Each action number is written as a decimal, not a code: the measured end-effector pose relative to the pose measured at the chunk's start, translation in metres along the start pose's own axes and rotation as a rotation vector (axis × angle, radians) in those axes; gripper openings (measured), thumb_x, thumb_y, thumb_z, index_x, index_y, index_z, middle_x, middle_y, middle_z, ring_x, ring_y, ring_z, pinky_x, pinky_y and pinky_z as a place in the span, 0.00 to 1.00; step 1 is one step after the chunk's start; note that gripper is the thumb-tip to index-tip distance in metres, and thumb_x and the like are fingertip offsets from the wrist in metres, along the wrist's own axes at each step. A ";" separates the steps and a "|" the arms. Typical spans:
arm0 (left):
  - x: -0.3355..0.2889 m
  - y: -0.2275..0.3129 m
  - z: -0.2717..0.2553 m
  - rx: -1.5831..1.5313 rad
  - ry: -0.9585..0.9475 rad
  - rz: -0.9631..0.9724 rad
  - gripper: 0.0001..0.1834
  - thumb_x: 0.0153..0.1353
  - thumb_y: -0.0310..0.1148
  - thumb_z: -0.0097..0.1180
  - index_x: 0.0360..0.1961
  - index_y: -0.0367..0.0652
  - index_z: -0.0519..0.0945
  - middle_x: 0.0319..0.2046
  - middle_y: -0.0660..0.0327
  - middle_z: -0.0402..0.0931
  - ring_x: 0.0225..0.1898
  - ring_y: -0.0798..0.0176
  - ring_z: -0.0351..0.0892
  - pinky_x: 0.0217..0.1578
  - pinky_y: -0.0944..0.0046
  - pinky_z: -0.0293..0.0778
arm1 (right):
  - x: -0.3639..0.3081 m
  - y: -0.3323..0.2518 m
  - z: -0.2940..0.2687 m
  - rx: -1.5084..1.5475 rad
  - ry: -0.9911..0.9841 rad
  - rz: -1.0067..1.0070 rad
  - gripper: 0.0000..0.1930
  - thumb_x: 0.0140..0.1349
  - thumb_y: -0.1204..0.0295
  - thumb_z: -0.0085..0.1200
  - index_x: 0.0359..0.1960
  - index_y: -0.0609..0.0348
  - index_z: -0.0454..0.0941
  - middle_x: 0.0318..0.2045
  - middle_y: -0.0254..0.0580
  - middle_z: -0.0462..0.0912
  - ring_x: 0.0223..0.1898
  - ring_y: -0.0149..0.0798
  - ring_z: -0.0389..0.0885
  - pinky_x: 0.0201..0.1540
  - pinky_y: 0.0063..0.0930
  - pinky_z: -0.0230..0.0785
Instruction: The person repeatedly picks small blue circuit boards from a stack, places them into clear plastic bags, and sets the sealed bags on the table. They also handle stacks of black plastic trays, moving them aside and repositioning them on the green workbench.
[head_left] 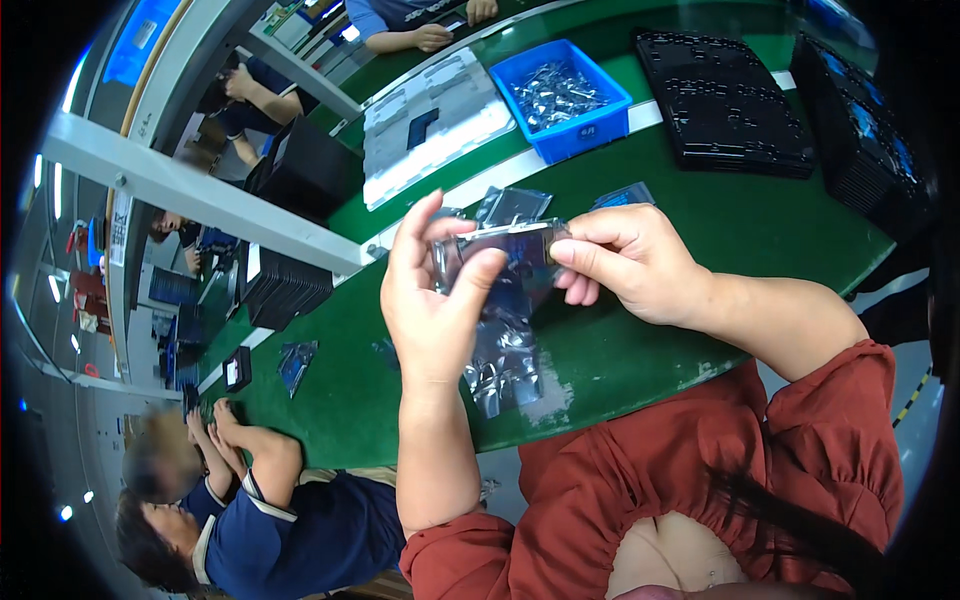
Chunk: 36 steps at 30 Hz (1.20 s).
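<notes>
My left hand (428, 300) is closed on the left end of a thin flat panel (528, 246), which looks dark with a pale upper edge and glossy clear film. At its right end my right hand (636, 262) pinches it between thumb and fingers. The panel is held tilted above the green table; its exact kind does not show. Crumpled clear film (503, 365) lies below it near the table's front edge. Just beyond my hands rests a small film-wrapped panel (514, 206), and another bluish flat piece (624, 195) is partly hidden behind my right hand.
A blue bin (575, 143) with many small shiny pieces stands ahead, beside a pale tray (385, 165). Black trays (725, 110) and a taller black stack (855, 135) are at right. A metal post (210, 195) crosses the left. Co-workers sit left and across.
</notes>
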<state>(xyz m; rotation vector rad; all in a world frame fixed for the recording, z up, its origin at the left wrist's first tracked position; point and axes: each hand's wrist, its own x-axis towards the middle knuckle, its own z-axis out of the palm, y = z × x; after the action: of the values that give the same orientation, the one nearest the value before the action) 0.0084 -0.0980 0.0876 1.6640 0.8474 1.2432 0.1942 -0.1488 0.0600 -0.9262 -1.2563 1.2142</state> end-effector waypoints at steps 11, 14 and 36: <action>-0.002 -0.032 -0.008 0.025 -0.061 0.006 0.10 0.64 0.31 0.51 0.34 0.35 0.79 0.28 0.63 0.79 0.29 0.74 0.73 0.33 0.73 0.69 | 0.002 0.008 -0.004 -0.395 -0.190 -0.173 0.13 0.60 0.65 0.57 0.28 0.65 0.78 0.20 0.37 0.80 0.23 0.24 0.77 0.26 0.19 0.69; -0.007 -0.020 0.001 0.306 -0.206 0.064 0.06 0.59 0.26 0.54 0.31 0.34 0.80 0.26 0.59 0.80 0.28 0.69 0.78 0.31 0.70 0.73 | 0.005 -0.001 -0.006 -0.367 -0.122 -0.158 0.10 0.56 0.68 0.59 0.32 0.64 0.77 0.23 0.38 0.78 0.24 0.25 0.76 0.26 0.20 0.69; 0.009 -0.041 -0.043 -0.182 -0.220 -0.172 0.10 0.62 0.31 0.51 0.27 0.36 0.76 0.23 0.60 0.78 0.26 0.70 0.75 0.30 0.71 0.70 | -0.046 -0.038 0.019 -0.847 -0.707 -1.196 0.09 0.42 0.67 0.51 0.14 0.53 0.64 0.14 0.29 0.63 0.13 0.30 0.67 0.14 0.28 0.58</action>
<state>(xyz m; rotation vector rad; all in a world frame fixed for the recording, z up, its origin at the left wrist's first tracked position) -0.0311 -0.0633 0.0582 1.5145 0.7047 0.9695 0.1848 -0.2023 0.0914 -0.0815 -2.4541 -0.0481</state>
